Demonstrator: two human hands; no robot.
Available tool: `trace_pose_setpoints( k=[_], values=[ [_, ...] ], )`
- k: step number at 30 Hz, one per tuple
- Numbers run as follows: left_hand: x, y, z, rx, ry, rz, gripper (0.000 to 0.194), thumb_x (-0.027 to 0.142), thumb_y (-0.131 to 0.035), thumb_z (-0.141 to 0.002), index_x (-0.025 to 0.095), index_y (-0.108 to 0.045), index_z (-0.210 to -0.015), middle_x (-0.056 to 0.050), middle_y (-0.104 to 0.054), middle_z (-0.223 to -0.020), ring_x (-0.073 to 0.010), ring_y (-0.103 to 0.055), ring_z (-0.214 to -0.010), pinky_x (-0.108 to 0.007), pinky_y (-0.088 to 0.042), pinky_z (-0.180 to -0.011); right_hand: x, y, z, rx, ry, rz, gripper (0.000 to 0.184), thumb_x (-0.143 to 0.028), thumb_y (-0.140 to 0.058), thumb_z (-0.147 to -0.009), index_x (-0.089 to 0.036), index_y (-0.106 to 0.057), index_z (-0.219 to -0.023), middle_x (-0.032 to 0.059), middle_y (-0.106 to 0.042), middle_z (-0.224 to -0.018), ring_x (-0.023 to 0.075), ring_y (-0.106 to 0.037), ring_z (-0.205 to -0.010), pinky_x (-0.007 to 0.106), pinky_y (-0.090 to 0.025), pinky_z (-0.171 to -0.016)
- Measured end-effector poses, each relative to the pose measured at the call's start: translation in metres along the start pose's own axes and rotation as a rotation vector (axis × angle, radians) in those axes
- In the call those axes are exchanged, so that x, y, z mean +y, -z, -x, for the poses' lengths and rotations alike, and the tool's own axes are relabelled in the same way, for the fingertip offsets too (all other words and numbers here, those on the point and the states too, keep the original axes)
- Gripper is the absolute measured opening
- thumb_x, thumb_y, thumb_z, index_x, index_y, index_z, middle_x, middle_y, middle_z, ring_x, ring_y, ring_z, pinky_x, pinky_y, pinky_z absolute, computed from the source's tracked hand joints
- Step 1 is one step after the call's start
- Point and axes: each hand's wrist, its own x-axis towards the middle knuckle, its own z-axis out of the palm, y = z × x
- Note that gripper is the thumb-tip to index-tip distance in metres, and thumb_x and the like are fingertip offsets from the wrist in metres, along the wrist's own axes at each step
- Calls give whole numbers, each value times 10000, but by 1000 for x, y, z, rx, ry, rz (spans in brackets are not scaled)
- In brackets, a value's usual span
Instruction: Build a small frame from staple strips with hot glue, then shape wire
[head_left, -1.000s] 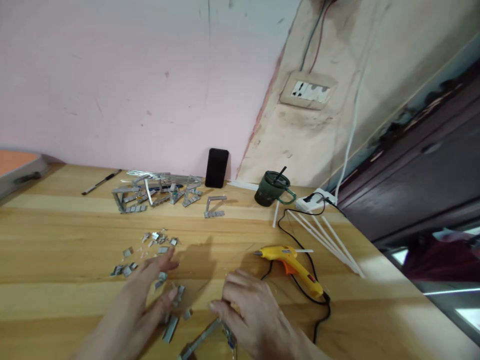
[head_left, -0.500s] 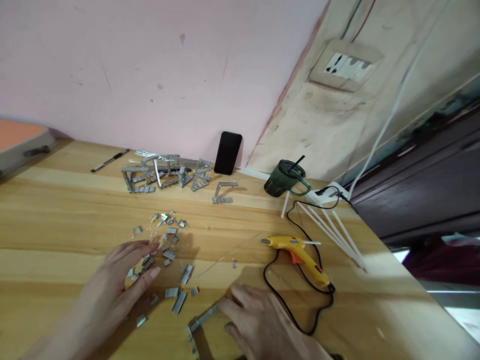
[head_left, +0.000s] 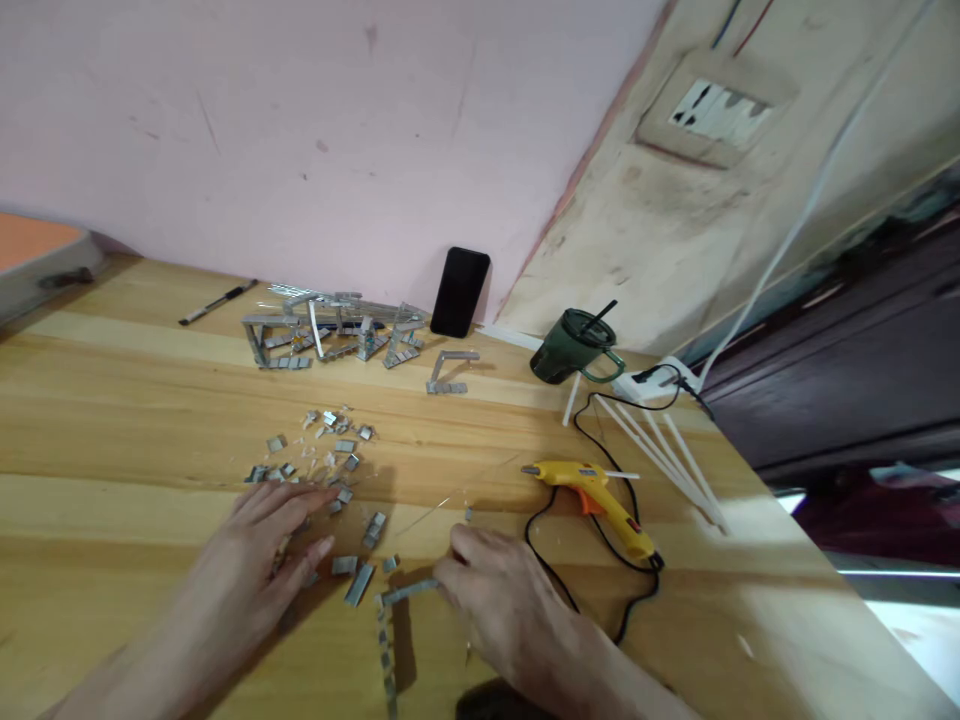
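My left hand (head_left: 266, 545) rests low over the table, palm down, thumb and fingers apart. Under and around it lie small grey metal pieces (head_left: 345, 565) that look like short strips of staples. My right hand (head_left: 499, 590) pinches one end of an angular frame of grey staple strips (head_left: 384, 650). One arm of that frame runs left from my fingers, then another turns toward me, with small blocks spaced along it. The part inside my right hand is hidden.
A yellow glue gun (head_left: 592, 490) with a black cord lies to the right. Behind are similar grey frames (head_left: 277, 362), a pen (head_left: 217, 302), a black phone (head_left: 460, 292), a green mug (head_left: 570, 347), white glue sticks (head_left: 660, 465) and a power strip (head_left: 652, 385).
My left hand has drawn back left from the right-hand pieces to the left part of the pile. My right hand keeps the frame, which now shows more fully. The view has shifted.
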Motion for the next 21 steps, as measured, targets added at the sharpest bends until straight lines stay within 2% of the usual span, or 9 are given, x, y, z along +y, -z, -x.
trace_pose_setpoints(
  k=[4,10,17,21],
  values=[
    [8,-3,2,-11,15,76,236,368,-549,-798,267,-621,-999,-22,-708,-961,-225,-638,-908,-331,-506,-785,6,10,-4,36,-65,-48,140,-178,-550,-824,-216,-601,-699,-12,-555,-702,135,-540,-643,255,-317,-532],
    [20,-13,3,-61,-1,244,177,301,-564,-801,286,-607,-972,5,-696,-915,-195,-637,-870,-297,-512,-742,4,15,-12,-23,-7,-30,147,-203,-494,-865,-225,-624,-801,3,-568,-795,146,-544,-718,254,-349,-579],
    [24,-20,1,-170,-10,261,153,280,-548,-811,245,-633,-934,-29,-693,-875,-213,-628,-840,-340,-507,-731,0,11,-21,-102,34,-54,133,-179,-508,-858,-214,-635,-837,15,-591,-851,151,-556,-765,242,-387,-625],
    [27,-22,-2,-231,-19,241,162,281,-535,-821,224,-647,-922,-42,-689,-841,-215,-624,-809,-344,-504,-706,12,17,-17,-58,-15,-124,78,-263,-586,-823,-222,-637,-865,-3,-597,-829,149,-573,-771,237,-386,-625]
  ],
)
